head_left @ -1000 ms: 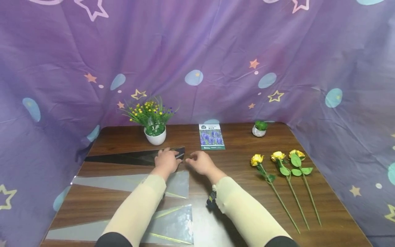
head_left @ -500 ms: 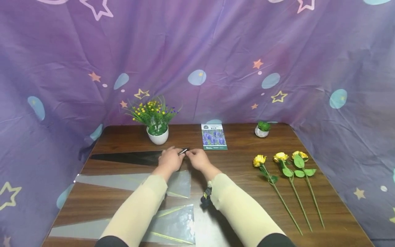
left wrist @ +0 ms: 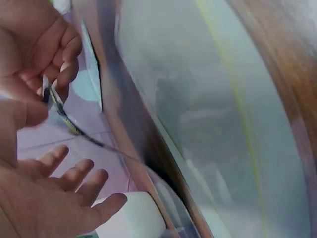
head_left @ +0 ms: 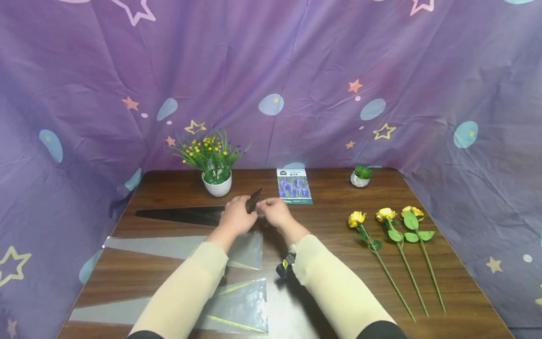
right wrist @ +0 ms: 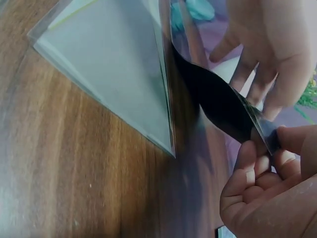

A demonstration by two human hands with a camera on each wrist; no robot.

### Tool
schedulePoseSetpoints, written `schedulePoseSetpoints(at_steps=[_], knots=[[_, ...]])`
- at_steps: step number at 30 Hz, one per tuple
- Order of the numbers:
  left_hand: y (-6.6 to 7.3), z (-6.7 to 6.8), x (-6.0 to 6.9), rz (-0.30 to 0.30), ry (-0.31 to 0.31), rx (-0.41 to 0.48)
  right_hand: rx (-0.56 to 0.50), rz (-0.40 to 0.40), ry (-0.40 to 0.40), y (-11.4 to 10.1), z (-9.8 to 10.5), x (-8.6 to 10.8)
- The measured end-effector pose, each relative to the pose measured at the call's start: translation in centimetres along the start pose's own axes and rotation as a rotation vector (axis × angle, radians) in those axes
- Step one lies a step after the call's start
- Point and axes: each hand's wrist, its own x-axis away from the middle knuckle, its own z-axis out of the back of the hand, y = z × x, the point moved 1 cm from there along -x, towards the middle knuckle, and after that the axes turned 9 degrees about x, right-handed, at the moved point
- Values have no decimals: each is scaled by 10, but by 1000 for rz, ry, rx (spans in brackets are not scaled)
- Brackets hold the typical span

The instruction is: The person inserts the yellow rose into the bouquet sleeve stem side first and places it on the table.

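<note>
At the back left of the table lies a long, tapered black flower sleeve (head_left: 182,215), its wide end lifted and bent up between the hands. My right hand (head_left: 275,213) pinches the edge of that end with thumb and fingers. In the right wrist view the black sleeve (right wrist: 210,96) bows upward toward this grip. My left hand (head_left: 238,216) is right beside the raised end, its thumb close to the edge. The left hand's fingers (left wrist: 91,186) are spread and fairly straight in the left wrist view. Whether its thumb touches the sleeve is unclear.
Two clear tapered sleeves (head_left: 250,249) lie nearer the front left. Three yellow roses (head_left: 385,214) rest at the right. Behind the hands stand a potted plant (head_left: 217,186), a flower-picture card (head_left: 294,187) and a small succulent (head_left: 360,176). A purple curtain (head_left: 271,70) surrounds the table.
The right hand has moved left to the sleeve's wide end and now pinches it. That end has risen from the table, and the sleeve's narrow tip has shifted right.
</note>
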Motion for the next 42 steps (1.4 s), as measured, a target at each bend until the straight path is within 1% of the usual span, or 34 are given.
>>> schedulePoseSetpoints(at_steps=[4,8,14,18,20,26,28,31,33,35,37,39,42], knots=[[2,6,0,8,84,95,37,-14,8,2,5,1],[4,8,-4,22,135,153,40,-5,4,3,6,4],[9,6,-9,86,175,150,20,34,12,1,3,9],[14,7,-10,121,202,152,-4,23,10,0,0,10],[14,8,-9,132,205,147,-20,11,7,0,-1,11],[14,10,-7,144,195,122,-84,-73,5,1,-1,13],[15,10,-7,151,178,108,-86,-72,17,2,-1,12],[15,9,-6,166,139,82,-41,-25,36,3,-1,11],[15,10,-6,177,111,62,11,13,46,4,0,11],[15,11,-7,183,93,44,70,34,57,5,2,10],[14,12,-8,184,87,36,135,37,74,8,4,8],[13,12,-8,184,95,39,174,35,92,11,7,6],[11,12,-9,186,117,64,186,41,99,14,13,5]])
